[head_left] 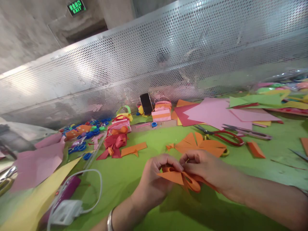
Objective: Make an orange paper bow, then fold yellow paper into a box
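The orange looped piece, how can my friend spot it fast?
Find the green table in front of the holey metal panel. At its near side, the left hand and right hand hold the orange looped piece. Its curled loops set it apart from the flatter orange petal piece lying just beyond.

A table with a bright green top (120, 183) fills the near part of the scene, its surface smooth and matte. Along its far side runs a perforated metal panel (134, 54), silvery and pierced with close rows of round holes. Its plain top rim (64, 48) slants upward from left to right, and a lengthwise seam crosses it lower down. Bright patches of light glare off the metal at left and far right. Beyond, at far left, stands a mottled grey concrete wall (26, 35) with a dark recess (88, 31), perhaps an opening. Above that hangs a lit green EXIT sign (76, 7).
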`<act>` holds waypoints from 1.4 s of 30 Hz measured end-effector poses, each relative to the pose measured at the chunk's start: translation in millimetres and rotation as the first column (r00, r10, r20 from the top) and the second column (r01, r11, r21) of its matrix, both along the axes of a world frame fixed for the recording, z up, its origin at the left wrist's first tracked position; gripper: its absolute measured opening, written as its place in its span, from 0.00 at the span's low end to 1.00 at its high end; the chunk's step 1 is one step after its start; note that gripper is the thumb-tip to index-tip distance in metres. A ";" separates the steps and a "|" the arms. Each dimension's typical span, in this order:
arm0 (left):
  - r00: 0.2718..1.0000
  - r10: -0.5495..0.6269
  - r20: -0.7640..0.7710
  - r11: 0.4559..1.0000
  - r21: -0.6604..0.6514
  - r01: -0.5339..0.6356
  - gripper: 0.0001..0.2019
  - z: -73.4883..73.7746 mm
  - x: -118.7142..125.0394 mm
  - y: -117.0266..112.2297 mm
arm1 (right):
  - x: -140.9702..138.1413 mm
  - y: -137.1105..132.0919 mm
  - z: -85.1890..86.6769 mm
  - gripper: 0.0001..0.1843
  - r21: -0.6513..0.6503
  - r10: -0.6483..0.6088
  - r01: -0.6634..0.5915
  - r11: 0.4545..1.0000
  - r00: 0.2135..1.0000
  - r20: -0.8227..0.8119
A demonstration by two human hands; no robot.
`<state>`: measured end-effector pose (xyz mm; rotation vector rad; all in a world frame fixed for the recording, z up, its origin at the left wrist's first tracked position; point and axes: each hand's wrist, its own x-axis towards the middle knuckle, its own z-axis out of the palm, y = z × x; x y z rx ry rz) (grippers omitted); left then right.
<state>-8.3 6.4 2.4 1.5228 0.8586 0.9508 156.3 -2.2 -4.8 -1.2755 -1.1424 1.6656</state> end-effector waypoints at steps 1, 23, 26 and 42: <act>1.000 0.002 -0.030 1.000 -0.002 -0.002 0.03 2.3 0.2 -0.4 | -0.7 -0.4 -0.3 0.09 0.003 0.003 -0.004 1.000 1.000 0.012; 0.962 0.169 -0.213 0.986 0.032 -0.166 0.27 5.7 6.6 -11.1 | 5.1 -7.1 19.1 0.06 0.429 -0.061 -0.302 0.852 0.755 0.653; 0.969 0.147 -0.201 0.989 0.023 -0.145 0.28 4.7 6.3 -12.2 | 6.9 -4.6 19.7 0.06 0.374 0.026 -0.311 0.874 0.798 0.602; 0.999 0.031 -0.027 0.931 -0.364 -0.039 0.25 12.4 3.3 -6.0 | 14.7 0.1 15.6 0.07 0.275 0.124 -0.244 0.930 0.913 0.389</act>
